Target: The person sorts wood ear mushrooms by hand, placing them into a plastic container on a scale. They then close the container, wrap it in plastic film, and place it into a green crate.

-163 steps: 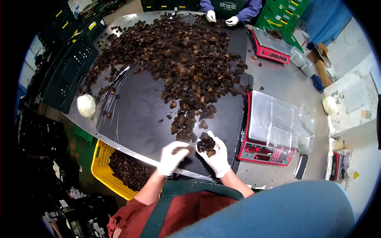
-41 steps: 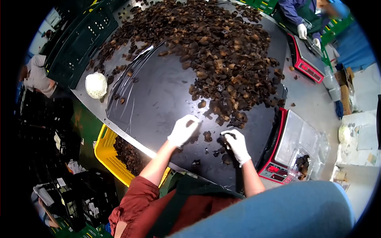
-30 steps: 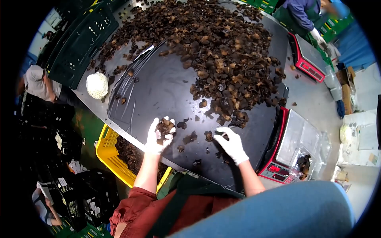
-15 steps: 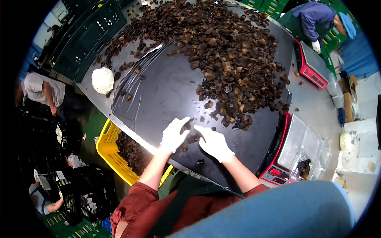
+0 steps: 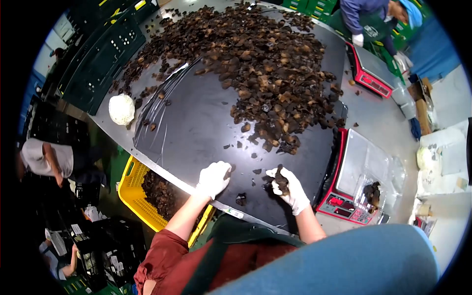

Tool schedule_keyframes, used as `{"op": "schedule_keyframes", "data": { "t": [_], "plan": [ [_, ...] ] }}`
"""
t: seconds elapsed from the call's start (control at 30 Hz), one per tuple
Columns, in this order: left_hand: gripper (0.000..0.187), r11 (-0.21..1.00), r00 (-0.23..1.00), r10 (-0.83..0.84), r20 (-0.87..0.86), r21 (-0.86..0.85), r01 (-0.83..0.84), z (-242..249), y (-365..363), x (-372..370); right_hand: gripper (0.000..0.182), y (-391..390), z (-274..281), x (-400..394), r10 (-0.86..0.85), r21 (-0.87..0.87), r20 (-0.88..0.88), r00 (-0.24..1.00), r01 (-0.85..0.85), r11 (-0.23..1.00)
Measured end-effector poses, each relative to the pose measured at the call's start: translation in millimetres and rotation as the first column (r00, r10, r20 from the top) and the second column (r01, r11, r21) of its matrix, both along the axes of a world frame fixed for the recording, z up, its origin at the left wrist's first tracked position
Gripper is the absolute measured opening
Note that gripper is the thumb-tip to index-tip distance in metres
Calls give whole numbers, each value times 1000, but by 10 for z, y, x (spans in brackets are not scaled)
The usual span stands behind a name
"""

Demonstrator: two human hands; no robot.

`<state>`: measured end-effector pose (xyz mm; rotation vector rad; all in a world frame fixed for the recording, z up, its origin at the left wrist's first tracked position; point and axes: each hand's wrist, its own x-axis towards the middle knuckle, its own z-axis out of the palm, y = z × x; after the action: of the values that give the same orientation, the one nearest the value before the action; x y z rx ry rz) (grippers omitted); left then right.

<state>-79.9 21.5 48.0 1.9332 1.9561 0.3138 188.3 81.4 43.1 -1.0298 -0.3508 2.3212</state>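
Observation:
My left hand (image 5: 214, 180), in a white glove, is above the front edge of the black sheet (image 5: 196, 118), its fingers curled round a dark piece that shows at the fingertips. My right hand (image 5: 293, 191), gloved too, is closed on a small bunch of dark brown wood ear mushrooms (image 5: 280, 180). A few loose bits lie between the hands, and one dark piece (image 5: 241, 199) sits near the edge. Beyond them a big heap of wood ear mushrooms (image 5: 280, 83) spreads over the sheet and metal table.
To the right stands a red scale (image 5: 364, 157) holding a clear tray of mushrooms (image 5: 372, 194); a second scale (image 5: 371, 71) is farther back. A yellow crate (image 5: 129, 189) is below the table's left edge. A white netted bundle (image 5: 121, 109) lies at left. Co-workers (image 5: 366, 17) stand nearby.
My hands have moved apart, the right one turning palm-up with a bunch of mushrooms now gripped in it. Small pieces between the hands were gathered. The far-right co-worker has shifted.

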Motion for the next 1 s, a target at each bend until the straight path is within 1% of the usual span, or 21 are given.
{"op": "schedule_keyframes", "data": {
  "t": [0.03,0.07,0.13,0.17,0.2,0.27,0.33,0.4,0.47,0.53,0.57,0.63,0.67,0.73,0.8,0.83,0.87,0.9,0.93,0.97,1.0],
  "plan": [
    [21,999,999,2,-52,52,0,-32,15,32,30,-62,0,84,-68,-62,-33,997,66,996],
    [20,998,997,49,58,45,-52,-7,29,42,30,-123,1,166,-141,-125,-63,988,132,983],
    [17,990,954,135,269,11,-143,60,59,2,28,-238,-29,335,-201,-213,-168,965,163,963],
    [13,986,770,165,617,-76,-150,102,74,-17,27,-287,33,384,-210,-214,-165,964,173,961],
    [14,975,502,222,836,-191,-114,140,81,12,27,-341,95,431,-219,-216,-161,962,183,959],
    [18,921,68,390,918,-389,-24,247,188,231,29,-512,171,529,-232,-143,-199,952,206,968],
    [24,908,8,415,910,-415,46,283,309,530,31,-603,339,617,-242,-12,-52,969,241,970],
    [26,908,-81,411,908,-400,128,428,412,969,30,-627,486,835,-226,171,-26,974,227,959],
    [30,850,2,446,895,-424,313,587,590,1348,29,-625,797,1100,-364,388,146,920,285,876],
    [31,848,2,434,901,-410,335,776,734,1904,23,-602,1053,1451,-553,541,391,735,302,785],
    [31,867,-23,388,921,-356,349,913,780,2191,21,-561,1114,1638,-666,637,471,579,300,711],
    [30,891,-50,285,957,-246,381,1053,867,2729,18,-483,1225,2008,-821,713,358,444,438,548],
    [30,895,-52,230,972,-190,403,1031,915,2986,21,-441,1216,2192,-872,779,321,370,420,465],
    [30,925,-39,12,999,4,381,764,1047,3572,26,-344,1081,2556,-905,873,382,185,249,419],
    [33,947,119,-102,988,60,314,1026,921,3849,29,-268,950,2784,-916,920,388,103,13,391],
    [36,938,183,-193,964,127,322,1000,906,3981,31,-251,982,2763,-914,920,388,117,2,391],
    [39,925,251,-279,927,190,329,927,903,4091,33,-260,1008,2753,-874,882,466,136,2,470],
    [42,896,396,-444,804,385,222,778,889,4182,35,-252,889,2814,-871,881,472,136,-50,470],
    [45,808,553,-546,629,570,149,639,853,4225,37,-239,756,2871,-866,877,479,140,-100,469],
    [52,845,597,-506,623,495,201,617,790,4201,40,-251,773,2857,-855,864,498,145,-164,476],
    [55,834,596,-514,617,523,178,662,733,4090,39,-250,745,2850,-864,868,489,121,-164,469]
  ]
}}
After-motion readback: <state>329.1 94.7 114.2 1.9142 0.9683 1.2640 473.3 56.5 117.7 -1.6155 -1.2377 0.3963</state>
